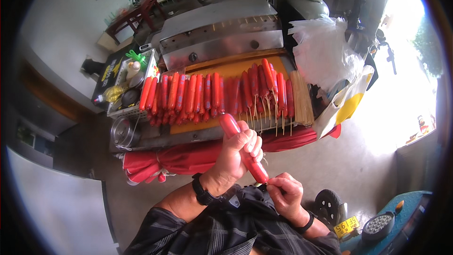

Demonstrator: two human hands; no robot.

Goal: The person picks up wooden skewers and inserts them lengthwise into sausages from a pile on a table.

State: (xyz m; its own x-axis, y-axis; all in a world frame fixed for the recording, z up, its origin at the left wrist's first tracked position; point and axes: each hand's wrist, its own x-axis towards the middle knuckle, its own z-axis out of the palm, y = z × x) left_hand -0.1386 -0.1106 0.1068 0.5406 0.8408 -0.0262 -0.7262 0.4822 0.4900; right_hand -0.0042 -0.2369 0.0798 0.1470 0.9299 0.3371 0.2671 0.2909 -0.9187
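My left hand [240,145] is wrapped around the middle of a red-cased sausage [229,126], which slants from upper left to lower right. At the sausage's lower end, the fingertips of my right hand [287,193] are pinched together; what they grip is too small to tell. Beyond my hands, a row of red sausages without visible sticks [191,94] lies on the left of an orange board [226,69]. Red sausages on wooden sticks [267,78] are piled on its right. A bundle of bare wooden skewers [301,99] lies beside them.
A white basket [150,60] with bottles stands left of the sausages, near a round metal container [122,131]. Red cloth [187,159] hangs at the near edge. Plastic bags [322,53] are at the right, a gas cylinder [308,0] behind, and a parked scooter [385,223] at lower right.
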